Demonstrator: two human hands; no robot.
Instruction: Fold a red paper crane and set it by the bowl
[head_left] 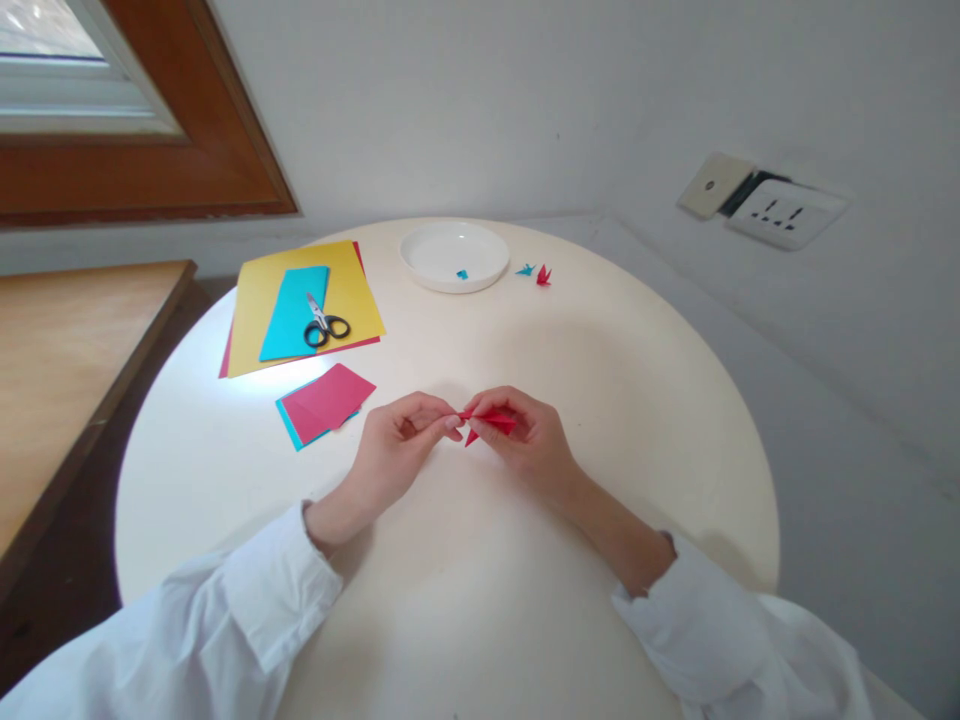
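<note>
Between my two hands, above the middle of the round table, is a small piece of folded red paper (496, 423). My left hand (405, 432) pinches its narrow left tip between thumb and forefinger. Around its wider body, my right hand (523, 432) is closed, thumb in front and fingers behind. Pointed flaps show below and to the right of the right thumb; part of the paper is hidden by the fingers. Left of my left hand lie small red sheets (330, 402) over a blue sheet (291, 430).
White round table (637, 430). At back left, scissors (324, 325) with black handles lie on folded blue paper (289, 315) over a yellow sheet (259, 300). A white plate (420, 268) holds a blue scrap (462, 274). Beside it stand a blue crane (526, 270) and a red crane (544, 276).
</note>
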